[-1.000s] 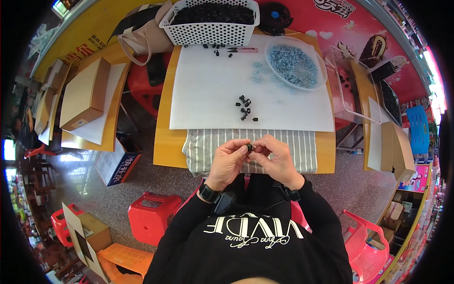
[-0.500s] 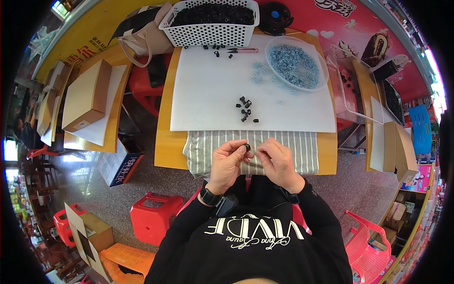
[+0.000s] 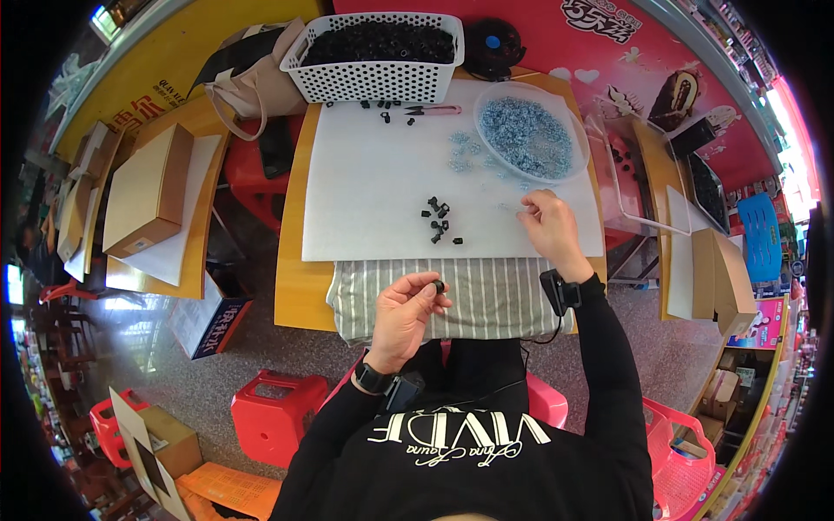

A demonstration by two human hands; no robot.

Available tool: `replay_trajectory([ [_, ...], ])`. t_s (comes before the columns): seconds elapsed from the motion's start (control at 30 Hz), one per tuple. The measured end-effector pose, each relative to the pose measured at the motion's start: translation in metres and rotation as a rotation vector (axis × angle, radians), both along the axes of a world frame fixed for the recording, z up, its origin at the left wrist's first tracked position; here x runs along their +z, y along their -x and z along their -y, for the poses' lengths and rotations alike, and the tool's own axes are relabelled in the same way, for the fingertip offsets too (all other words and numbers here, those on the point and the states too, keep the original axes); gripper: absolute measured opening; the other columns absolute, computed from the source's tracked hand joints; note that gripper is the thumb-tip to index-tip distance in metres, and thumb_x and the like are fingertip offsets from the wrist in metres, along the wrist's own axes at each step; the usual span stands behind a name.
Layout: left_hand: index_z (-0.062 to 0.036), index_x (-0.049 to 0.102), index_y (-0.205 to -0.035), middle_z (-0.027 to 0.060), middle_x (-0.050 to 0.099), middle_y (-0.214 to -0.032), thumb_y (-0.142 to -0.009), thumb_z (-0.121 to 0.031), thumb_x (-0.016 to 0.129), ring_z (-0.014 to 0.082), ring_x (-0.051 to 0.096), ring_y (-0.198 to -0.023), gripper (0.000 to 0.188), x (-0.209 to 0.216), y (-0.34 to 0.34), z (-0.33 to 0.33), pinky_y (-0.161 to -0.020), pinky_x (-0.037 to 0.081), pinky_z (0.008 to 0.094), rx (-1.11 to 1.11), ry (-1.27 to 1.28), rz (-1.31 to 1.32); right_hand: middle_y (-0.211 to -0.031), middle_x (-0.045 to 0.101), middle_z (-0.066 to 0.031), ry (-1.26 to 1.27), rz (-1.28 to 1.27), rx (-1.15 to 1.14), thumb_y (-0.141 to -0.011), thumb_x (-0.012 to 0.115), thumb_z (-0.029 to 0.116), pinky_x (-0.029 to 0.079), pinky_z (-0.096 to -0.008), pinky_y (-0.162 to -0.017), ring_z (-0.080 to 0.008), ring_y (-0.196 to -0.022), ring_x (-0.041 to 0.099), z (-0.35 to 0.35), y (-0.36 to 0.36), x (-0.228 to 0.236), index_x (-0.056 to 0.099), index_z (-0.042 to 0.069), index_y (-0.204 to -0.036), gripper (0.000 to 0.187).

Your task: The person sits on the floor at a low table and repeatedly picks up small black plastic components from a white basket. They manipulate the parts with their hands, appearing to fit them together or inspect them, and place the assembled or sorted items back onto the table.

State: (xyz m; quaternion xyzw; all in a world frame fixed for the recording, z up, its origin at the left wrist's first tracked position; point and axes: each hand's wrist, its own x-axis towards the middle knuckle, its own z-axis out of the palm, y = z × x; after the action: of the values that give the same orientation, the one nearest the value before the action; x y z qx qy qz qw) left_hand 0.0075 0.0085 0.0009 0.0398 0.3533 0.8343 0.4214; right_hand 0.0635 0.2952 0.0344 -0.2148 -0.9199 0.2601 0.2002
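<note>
Right hand (image 3: 549, 224) inside mat (image 3: 369, 169) edge; left hand (image 3: 401, 317) outside, pinching black part (image 3: 439, 286).

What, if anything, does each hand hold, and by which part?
Left hand: a small black piece, apparently pinched by its sides. Right hand: cannot tell whether it holds anything.

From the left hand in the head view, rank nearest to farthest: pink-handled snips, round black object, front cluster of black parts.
1. Front black parts, just ahead.
2. Pink-handled snips, toward sheet's far edge.
3. Round black object, beyond the sheet.
</note>
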Motion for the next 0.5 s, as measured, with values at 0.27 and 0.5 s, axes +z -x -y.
replay_trajectory([
  [0.27,0.0013,0.062,-0.117,0.0157,0.068,-0.105,-0.097,-0.006,0.06,0.0211,0.068,-0.086,0.021,-0.003,0.002,0.001,-0.075,0.053,0.0284,-0.013,0.004,0.014,-0.089,0.059,-0.0116,-0.184,0.019,0.086,-0.074,0.071,0.006,0.047,-0.0434,-0.074,-0.0338,-0.091,0.059,0.015,0.017,-0.004,0.068,0.004,-0.09,0.017],
  [0.5,0.0013,0.063,-0.117,0.0157,0.068,-0.105,-0.097,-0.005,0.059,0.0204,0.067,-0.085,0.021,-0.005,0.002,0.002,-0.075,0.053,0.0282,0.002,-0.007,0.014,-0.09,0.059,-0.0108,-0.241,-0.107,0.122,-0.075,0.069,0.002,0.044,-0.0426,-0.076,-0.0334,-0.091,0.057,0.018,0.006,0.009,0.065,0.006,-0.084,0.011],
])
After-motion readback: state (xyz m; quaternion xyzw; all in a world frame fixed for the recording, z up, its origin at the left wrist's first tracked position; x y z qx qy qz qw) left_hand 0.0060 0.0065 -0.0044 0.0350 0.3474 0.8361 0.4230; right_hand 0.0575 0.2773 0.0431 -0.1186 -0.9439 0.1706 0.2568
